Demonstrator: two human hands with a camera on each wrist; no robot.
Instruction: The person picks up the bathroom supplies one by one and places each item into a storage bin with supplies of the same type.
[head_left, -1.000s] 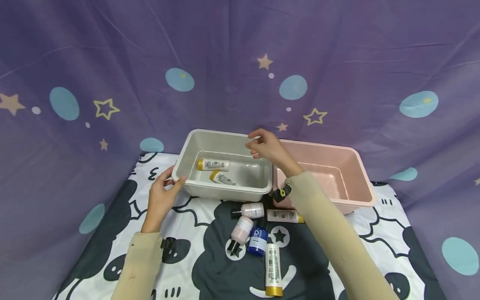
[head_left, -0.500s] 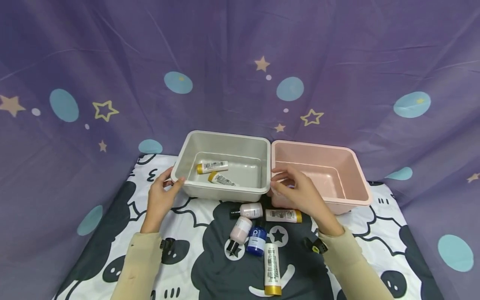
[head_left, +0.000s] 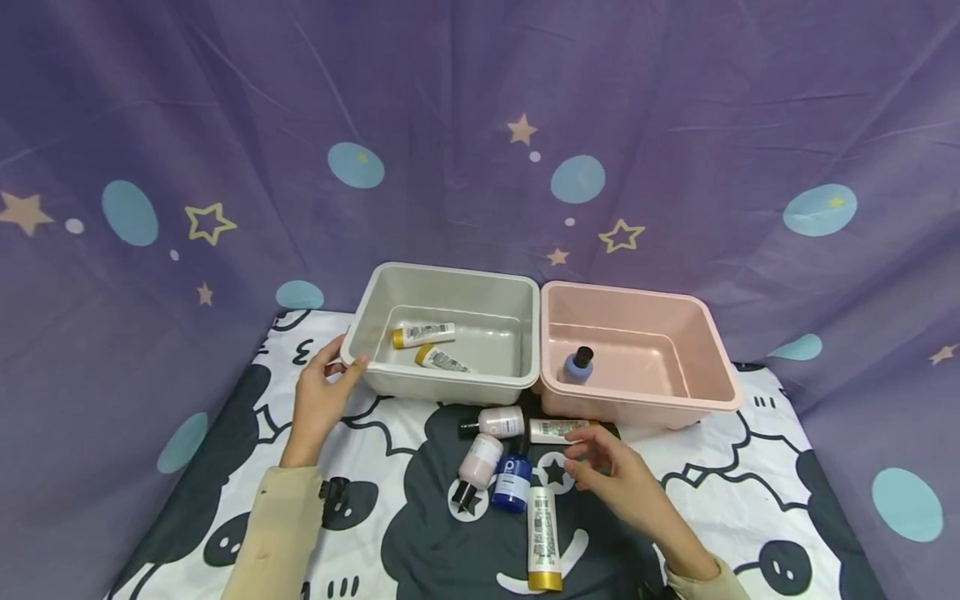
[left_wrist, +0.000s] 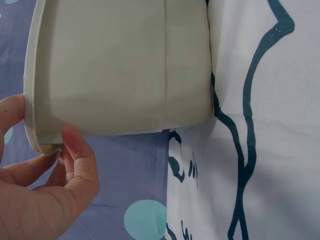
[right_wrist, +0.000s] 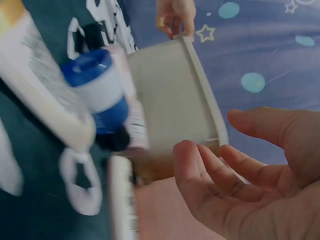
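Observation:
My left hand [head_left: 321,408] holds the near left corner of the light grey bin [head_left: 442,385], thumb and fingers on its rim [left_wrist: 31,75]. Two white tubes with yellow caps, one farther back [head_left: 427,334] and one nearer [head_left: 446,360], lie inside. In the pink bin [head_left: 645,408] a small blue bottle with a black cap [head_left: 577,368] stands upright. My right hand [head_left: 618,483] hovers over the cloth, fingers loosely bent and holding nothing. Its fingertips overlap the capped end of a lying white tube [head_left: 553,431] in the head view.
Left of my right hand lie a dark blue bottle [head_left: 512,485], two pale pink bottles, one behind [head_left: 504,422] and one in front [head_left: 482,460], and a larger yellow-capped tube [head_left: 543,533]. A purple curtain [head_left: 450,125] hangs behind the bins, which stand side by side.
My right hand has moved from over the grey bin to the pink bin, let go of the small blue bottle there, and drawn back toward the near tubes. My left hand stays put.

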